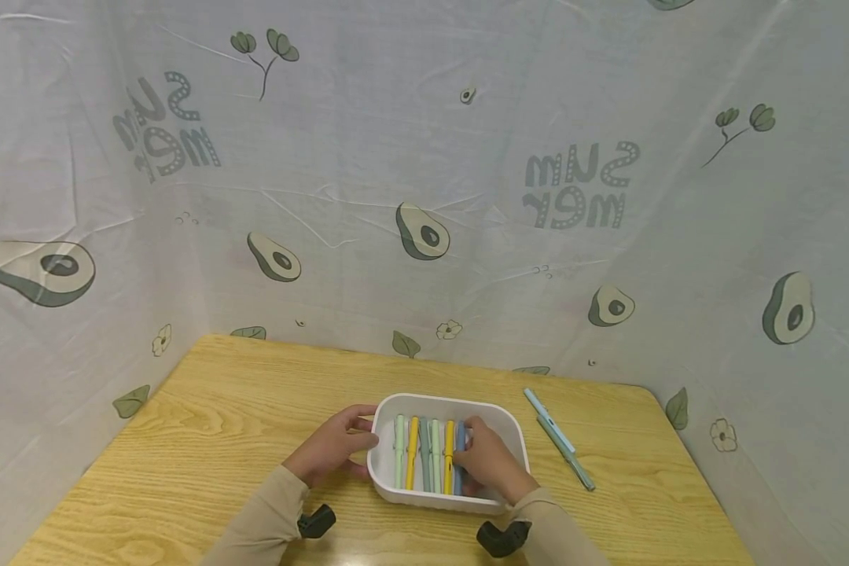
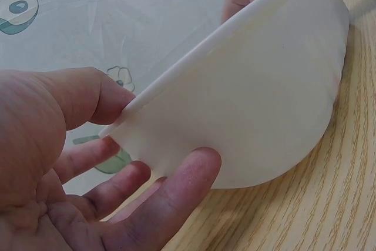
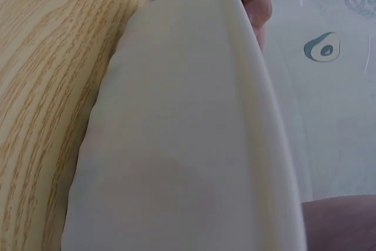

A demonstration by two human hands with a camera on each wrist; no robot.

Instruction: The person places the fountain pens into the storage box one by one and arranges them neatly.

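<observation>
A white plastic tray (image 1: 447, 501) holds several capped pens lying side by side, among them a pale green pen (image 1: 399, 452), two yellow pens (image 1: 412, 454) and a blue pen (image 1: 459, 481). My left hand (image 1: 337, 445) grips the tray's left end. In the left wrist view the thumb (image 2: 114, 101) is at the rim and other fingers lie along the outer wall. My right hand (image 1: 493, 460) reaches inside the tray and pinches the blue pen at the right of the row. The tray's wall hides most of this hand in the right wrist view.
Outside the tray on the right lie a light blue pen (image 1: 548, 419) and a grey-green pen (image 1: 567, 454), side by side and slanted. The wooden table (image 1: 255, 409) is backed by hanging white cloth (image 1: 354, 141) with avocado prints.
</observation>
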